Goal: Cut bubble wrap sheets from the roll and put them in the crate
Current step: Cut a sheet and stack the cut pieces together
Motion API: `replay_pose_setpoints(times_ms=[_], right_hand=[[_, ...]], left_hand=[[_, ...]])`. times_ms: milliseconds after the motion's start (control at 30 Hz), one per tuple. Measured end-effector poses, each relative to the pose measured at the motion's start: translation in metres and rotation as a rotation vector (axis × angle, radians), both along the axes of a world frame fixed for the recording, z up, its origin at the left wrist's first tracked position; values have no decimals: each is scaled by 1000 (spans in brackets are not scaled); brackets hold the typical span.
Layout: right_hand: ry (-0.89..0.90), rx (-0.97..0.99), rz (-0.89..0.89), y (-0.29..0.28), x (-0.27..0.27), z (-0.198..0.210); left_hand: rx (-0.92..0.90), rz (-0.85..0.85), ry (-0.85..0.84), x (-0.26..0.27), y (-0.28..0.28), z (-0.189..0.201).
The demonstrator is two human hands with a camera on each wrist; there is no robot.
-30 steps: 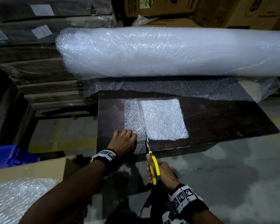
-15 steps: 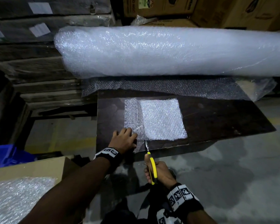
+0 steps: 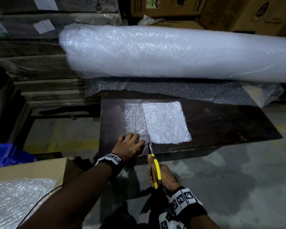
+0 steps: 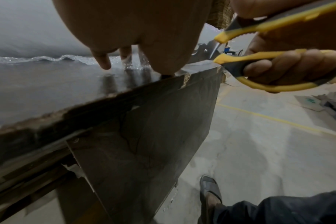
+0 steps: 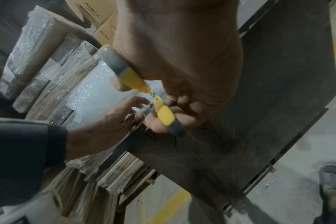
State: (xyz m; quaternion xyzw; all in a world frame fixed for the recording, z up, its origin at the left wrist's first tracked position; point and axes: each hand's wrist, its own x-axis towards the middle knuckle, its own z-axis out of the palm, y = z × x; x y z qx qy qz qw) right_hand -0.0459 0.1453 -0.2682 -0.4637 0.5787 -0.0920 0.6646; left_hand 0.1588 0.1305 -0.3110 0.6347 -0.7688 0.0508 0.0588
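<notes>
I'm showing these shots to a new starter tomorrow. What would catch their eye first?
The big white bubble wrap roll lying across the back of the dark table dominates the head view. Next come the yellow-handled scissors in the right hand at the table's near edge, blades entering a bubble wrap sheet that the left hand presses flat.
</notes>
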Motion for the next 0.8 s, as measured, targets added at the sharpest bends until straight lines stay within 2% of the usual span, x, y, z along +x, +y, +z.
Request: replay_pose_setpoints(times_ms=[200, 433, 800], right_hand=[[49, -33, -48, 0, 0, 0], [40, -8, 37, 0, -6, 6], [25, -1, 46, -3, -2, 9]], left_hand=[[-54, -48, -27, 1, 0, -4], [-131, -93, -23, 3, -1, -11], [-115, -72, -14, 5, -3, -15]])
